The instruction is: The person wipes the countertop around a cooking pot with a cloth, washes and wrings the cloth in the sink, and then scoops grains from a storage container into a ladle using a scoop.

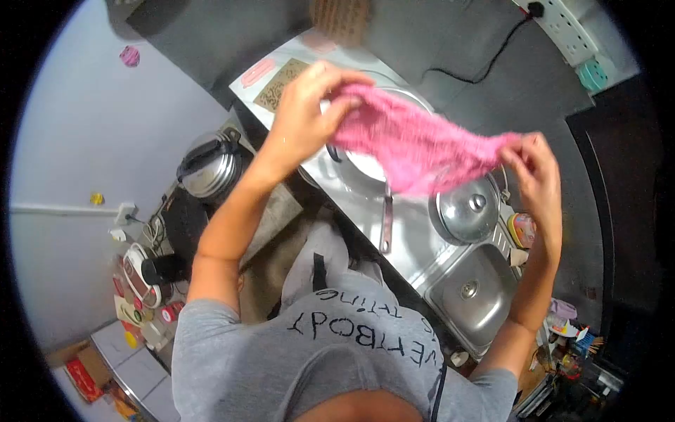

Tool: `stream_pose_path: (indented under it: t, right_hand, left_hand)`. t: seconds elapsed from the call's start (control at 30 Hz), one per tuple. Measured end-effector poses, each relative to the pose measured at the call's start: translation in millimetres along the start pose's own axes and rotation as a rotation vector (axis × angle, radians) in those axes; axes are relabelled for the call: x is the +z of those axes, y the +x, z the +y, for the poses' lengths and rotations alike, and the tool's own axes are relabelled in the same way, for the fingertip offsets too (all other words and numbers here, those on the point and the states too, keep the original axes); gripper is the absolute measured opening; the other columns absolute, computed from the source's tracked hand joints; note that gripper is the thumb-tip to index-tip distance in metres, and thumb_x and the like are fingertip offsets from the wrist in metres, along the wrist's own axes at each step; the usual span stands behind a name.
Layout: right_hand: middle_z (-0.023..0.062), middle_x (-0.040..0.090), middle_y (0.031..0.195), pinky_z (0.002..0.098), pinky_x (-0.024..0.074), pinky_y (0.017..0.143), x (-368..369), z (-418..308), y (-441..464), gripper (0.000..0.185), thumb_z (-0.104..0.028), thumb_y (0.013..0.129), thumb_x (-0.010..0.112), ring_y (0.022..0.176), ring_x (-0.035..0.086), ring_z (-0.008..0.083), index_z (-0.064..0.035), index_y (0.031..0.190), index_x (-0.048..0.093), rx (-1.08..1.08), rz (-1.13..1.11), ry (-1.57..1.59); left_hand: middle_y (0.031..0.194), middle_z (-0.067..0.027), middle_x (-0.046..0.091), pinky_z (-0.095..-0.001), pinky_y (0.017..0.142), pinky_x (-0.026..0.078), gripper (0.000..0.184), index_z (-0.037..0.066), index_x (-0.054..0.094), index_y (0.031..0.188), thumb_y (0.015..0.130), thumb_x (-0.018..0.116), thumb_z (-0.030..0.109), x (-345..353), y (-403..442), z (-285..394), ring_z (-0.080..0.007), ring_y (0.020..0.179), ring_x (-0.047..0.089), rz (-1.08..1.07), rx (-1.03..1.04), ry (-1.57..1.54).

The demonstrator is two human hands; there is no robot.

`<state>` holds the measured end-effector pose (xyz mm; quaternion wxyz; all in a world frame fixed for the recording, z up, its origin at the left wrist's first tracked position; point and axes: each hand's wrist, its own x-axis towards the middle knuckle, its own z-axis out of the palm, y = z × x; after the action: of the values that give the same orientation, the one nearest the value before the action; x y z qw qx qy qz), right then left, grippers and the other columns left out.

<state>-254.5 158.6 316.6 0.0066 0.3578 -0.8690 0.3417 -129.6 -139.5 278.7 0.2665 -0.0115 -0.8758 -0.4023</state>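
A pink cloth (415,144) is stretched in the air between my two hands, above the steel counter. My left hand (309,112) pinches its upper left end between thumb and fingers. At the cloth's right end, my right hand (538,165) grips the other corner with closed fingers. Beneath the cloth, a large pan (362,169) is partly hidden. A utensil with a brown handle (386,228) lies by the pan. Right of it sits a pot with a shiny lid (467,209).
A steel sink (472,292) lies at the lower right of the counter. On the left stand a pressure cooker (209,169) and a red and white appliance (140,276). A black cable (485,67) runs along the wall from a power strip (562,32).
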Motion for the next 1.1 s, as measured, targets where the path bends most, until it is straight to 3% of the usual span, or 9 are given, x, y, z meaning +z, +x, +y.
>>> stream_pose_path:
  t: [0.13,0.37,0.63,0.73,0.77,0.83,0.9,1.03,1.1]
  right_hand:
    - [0.0073,0.056,0.080,0.0263,0.0432,0.067,35.6,-2.4,110.6,0.018,-0.009,0.078,0.064,0.074,0.055,0.0151,-0.0014,0.094,0.059,-0.173,0.172,-0.016]
    - [0.0143,0.060,0.089,0.0353,0.0466,0.073,151.5,104.0,251.2,0.020,-0.011,0.076,0.063,0.080,0.060,0.0288,-0.0074,0.096,0.062,0.064,0.119,-0.191]
    - [0.0176,0.065,0.083,0.0383,0.0488,0.073,240.1,194.5,310.0,0.018,-0.007,0.074,0.059,0.079,0.063,0.0326,-0.0023,0.090,0.066,0.345,0.043,-0.063]
    - [0.0198,0.064,0.089,0.0391,0.0480,0.077,243.2,180.0,298.7,0.026,-0.004,0.073,0.058,0.087,0.062,0.0331,-0.0012,0.098,0.064,0.308,0.048,-0.138]
    - [0.0207,0.063,0.093,0.0398,0.0474,0.079,256.6,196.1,289.1,0.031,-0.002,0.073,0.056,0.091,0.061,0.0336,-0.0019,0.103,0.061,0.150,0.035,-0.219]
    - [0.0217,0.061,0.097,0.0404,0.0468,0.081,262.5,202.1,276.4,0.036,0.000,0.073,0.055,0.094,0.059,0.0340,-0.0026,0.108,0.059,0.001,0.022,-0.300]
    - [0.0205,0.056,0.113,0.0368,0.0429,0.090,259.8,189.5,269.6,0.044,0.001,0.076,0.056,0.108,0.053,0.0336,-0.0032,0.120,0.052,0.369,-0.458,-0.315]
    - [0.0207,0.053,0.119,0.0363,0.0403,0.093,266.4,218.7,263.3,0.047,0.001,0.077,0.055,0.113,0.049,0.0332,-0.0041,0.123,0.049,0.454,-0.587,-0.330]
    - [0.0207,0.049,0.123,0.0367,0.0378,0.097,277.8,241.2,269.6,0.049,-0.001,0.076,0.057,0.116,0.046,0.0323,-0.0031,0.124,0.047,0.285,-0.695,-0.311]
  left_hand:
    - [0.082,-0.0078,0.058,-0.0284,0.070,0.047,0.019,0.005,0.066,0.093,0.075,0.063,0.003,-22.6,81.7,-71.6,-0.0178,0.076,0.059,0.123,0.163,0.186]
    - [0.085,-0.0071,0.059,-0.0310,0.074,0.041,0.014,0.012,0.069,0.086,0.073,0.067,0.013,19.1,161.5,-243.0,-0.0202,0.079,0.052,0.104,0.105,0.457]
    - [0.098,-0.0113,0.062,-0.0329,0.071,0.048,0.013,0.003,0.067,0.087,0.075,0.065,0.007,102.4,203.1,-370.0,-0.0264,0.081,0.061,-0.041,-0.067,0.138]
    - [0.107,-0.0153,0.059,-0.0367,0.077,0.048,0.021,0.003,0.064,0.097,0.076,0.060,0.005,105.2,196.3,-371.4,-0.0316,0.087,0.059,-0.065,-0.160,0.050]
    - [0.107,-0.0153,0.059,-0.0367,0.077,0.048,0.021,0.003,0.064,0.097,0.076,0.060,0.005,111.8,189.6,-385.9,-0.0316,0.087,0.059,-0.073,-0.162,0.045]
    - [0.117,-0.0203,0.052,-0.0394,0.088,0.044,0.033,0.003,0.059,0.108,0.076,0.054,0.000,138.1,164.6,-426.4,-0.0355,0.099,0.055,-0.154,0.056,0.248]
    - [0.123,-0.0235,0.046,-0.0401,0.095,0.039,0.041,0.004,0.055,0.114,0.074,0.050,-0.003,157.0,149.5,-434.2,-0.0372,0.109,0.049,-0.365,-0.144,0.326]
    - [0.125,-0.0221,0.046,-0.0403,0.098,0.036,0.038,0.003,0.055,0.114,0.077,0.047,-0.003,190.7,147.1,-449.1,-0.0373,0.113,0.044,-0.442,0.073,0.288]
    - [0.125,-0.0192,0.047,-0.0401,0.098,0.034,0.036,0.004,0.055,0.115,0.080,0.047,0.000,206.7,157.6,-449.6,-0.0361,0.114,0.044,-0.451,0.034,0.169]
